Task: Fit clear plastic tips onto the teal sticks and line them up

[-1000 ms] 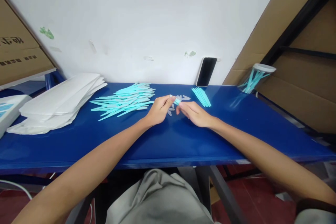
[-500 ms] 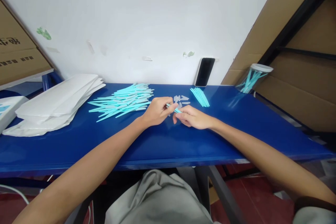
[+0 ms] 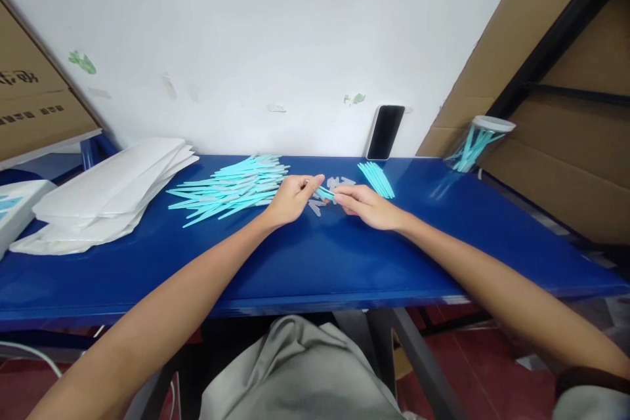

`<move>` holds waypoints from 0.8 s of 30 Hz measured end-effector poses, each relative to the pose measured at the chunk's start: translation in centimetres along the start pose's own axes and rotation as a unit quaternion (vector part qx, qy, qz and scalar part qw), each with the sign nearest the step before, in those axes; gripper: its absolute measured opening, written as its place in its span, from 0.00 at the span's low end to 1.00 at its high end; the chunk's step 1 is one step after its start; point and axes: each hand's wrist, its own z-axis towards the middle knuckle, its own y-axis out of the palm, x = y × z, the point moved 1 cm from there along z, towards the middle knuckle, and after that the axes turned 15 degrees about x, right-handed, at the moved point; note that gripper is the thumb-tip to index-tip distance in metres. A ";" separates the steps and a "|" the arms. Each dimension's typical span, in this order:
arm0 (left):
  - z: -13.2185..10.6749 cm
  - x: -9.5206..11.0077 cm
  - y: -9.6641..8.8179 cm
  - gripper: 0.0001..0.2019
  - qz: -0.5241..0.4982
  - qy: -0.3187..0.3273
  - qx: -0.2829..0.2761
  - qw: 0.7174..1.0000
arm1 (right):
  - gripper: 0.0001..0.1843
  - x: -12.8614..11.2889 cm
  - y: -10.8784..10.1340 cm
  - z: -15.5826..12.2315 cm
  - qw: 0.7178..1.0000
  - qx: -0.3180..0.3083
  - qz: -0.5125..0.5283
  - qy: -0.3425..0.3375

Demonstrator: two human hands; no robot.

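Note:
My left hand point(image 3: 290, 198) and my right hand point(image 3: 367, 205) meet over the middle of the blue table point(image 3: 315, 256). Between their fingertips they pinch a thin teal stick point(image 3: 325, 193), one end in each hand. Several small clear caps point(image 3: 337, 182) lie on the table just behind the fingers. A loose heap of teal sticks point(image 3: 229, 187) spreads to the left of my left hand. A neat small bundle of teal sticks point(image 3: 377, 180) lies just behind my right hand.
White flat bags point(image 3: 105, 193) are stacked at the left, with a white box point(image 3: 14, 200) beyond them. A dark phone point(image 3: 385, 132) leans on the wall. A clear jar holding teal sticks point(image 3: 475, 144) lies at the back right beside cardboard point(image 3: 556, 138).
Both hands drew slightly toward me and then back toward the caps, still holding the teal stick between them. The heaps have not moved.

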 end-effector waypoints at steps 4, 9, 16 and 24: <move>0.2 0.1 -0.2 0.32 0.037 0.025 -0.020 0.999 | 0.24 0.2 -0.7 -0.1 0.998 0.002 -0.053 -0.021; 0.0 0.3 -0.9 0.27 0.156 0.095 -0.077 0.980 | 0.22 -0.4 -0.9 -0.5 0.981 -0.001 -0.162 -0.102; -0.2 0.2 -1.5 0.20 0.307 0.143 -0.182 0.923 | 0.22 -0.1 -1.0 -0.7 0.950 -0.030 -0.276 -0.140; -0.1 0.4 -1.3 0.19 0.401 0.168 -0.204 0.877 | 0.21 -0.1 -0.7 -0.7 0.914 -0.039 -0.385 -0.119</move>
